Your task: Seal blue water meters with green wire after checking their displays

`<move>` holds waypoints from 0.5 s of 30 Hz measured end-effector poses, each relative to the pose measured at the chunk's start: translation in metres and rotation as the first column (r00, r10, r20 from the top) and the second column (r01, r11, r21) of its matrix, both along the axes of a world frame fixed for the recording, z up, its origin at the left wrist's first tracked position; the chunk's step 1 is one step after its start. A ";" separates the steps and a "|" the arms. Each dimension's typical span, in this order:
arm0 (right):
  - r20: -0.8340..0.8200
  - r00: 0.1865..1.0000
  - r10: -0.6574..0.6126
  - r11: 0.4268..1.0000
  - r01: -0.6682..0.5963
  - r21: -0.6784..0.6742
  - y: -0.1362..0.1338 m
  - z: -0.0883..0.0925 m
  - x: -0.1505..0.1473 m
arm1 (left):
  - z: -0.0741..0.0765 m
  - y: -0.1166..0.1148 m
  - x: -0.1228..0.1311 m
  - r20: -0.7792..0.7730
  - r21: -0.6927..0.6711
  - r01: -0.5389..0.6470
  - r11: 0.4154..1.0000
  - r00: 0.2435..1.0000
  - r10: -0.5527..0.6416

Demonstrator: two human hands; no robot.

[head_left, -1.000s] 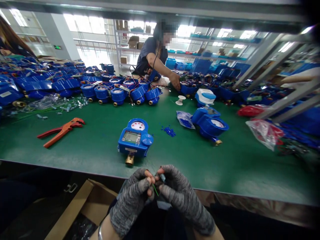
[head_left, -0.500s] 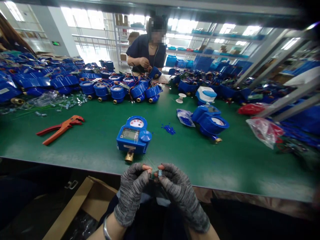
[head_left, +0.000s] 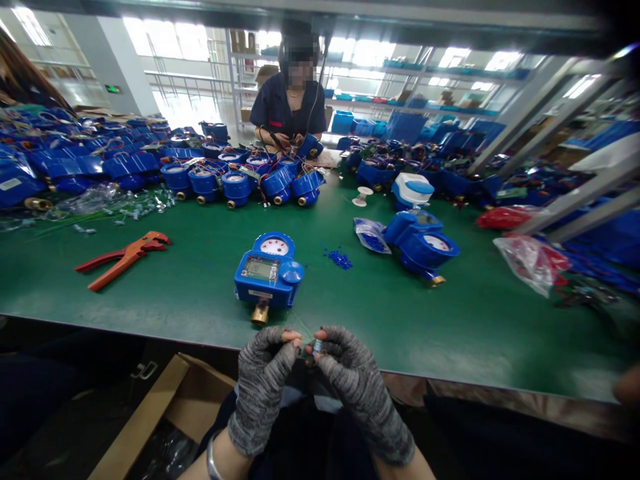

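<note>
Pale-blue piece (head_left: 318,346) sits pinched between the right hand's (head_left: 357,383) fingertips, by the front edge of the green table (head_left: 200,293); the left hand's (head_left: 265,383) fingertips are drawn together beside it, though whether they grip the thin green strand (head_left: 303,325) I cannot tell. One blue meter (head_left: 267,273) stands just beyond, in the way. Around it lie one orange cutter (head_left: 125,259) leftward and, rightward, one heap of blue bits (head_left: 339,259), one plastic bag (head_left: 371,236), one second meter (head_left: 425,248) and one white spool (head_left: 363,196); five round-dialled meters (head_left: 235,189) line up behind.

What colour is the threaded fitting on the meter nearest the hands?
The threaded fitting is brassy gold; the head view shows it.
</note>
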State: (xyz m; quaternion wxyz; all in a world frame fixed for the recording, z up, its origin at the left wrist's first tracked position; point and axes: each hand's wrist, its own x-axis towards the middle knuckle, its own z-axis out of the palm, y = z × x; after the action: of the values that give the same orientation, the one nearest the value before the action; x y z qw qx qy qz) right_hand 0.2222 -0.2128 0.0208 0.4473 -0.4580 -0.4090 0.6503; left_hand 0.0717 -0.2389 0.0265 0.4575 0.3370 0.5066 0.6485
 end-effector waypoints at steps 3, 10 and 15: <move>0.023 1.000 -0.011 1.000 0.011 0.003 0.000 0.000 0.000 | 0.001 0.000 0.000 0.004 0.004 0.016 1.000 1.000 -0.016; 0.170 0.985 -0.035 0.989 0.009 0.149 0.000 -0.007 0.000 | 0.000 0.000 0.005 0.041 -0.037 0.134 0.990 0.990 -0.132; 0.280 0.953 -0.118 0.885 -0.027 0.464 0.003 -0.007 -0.002 | -0.007 -0.004 0.002 -0.039 -0.015 0.121 0.992 0.992 -0.122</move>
State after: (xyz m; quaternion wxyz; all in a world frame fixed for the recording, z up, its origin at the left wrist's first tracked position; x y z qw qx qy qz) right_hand 0.2202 -0.2103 0.0136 0.4913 -0.4413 -0.6043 0.4457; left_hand 0.0739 -0.2430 0.0195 0.4880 0.3773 0.4984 0.6092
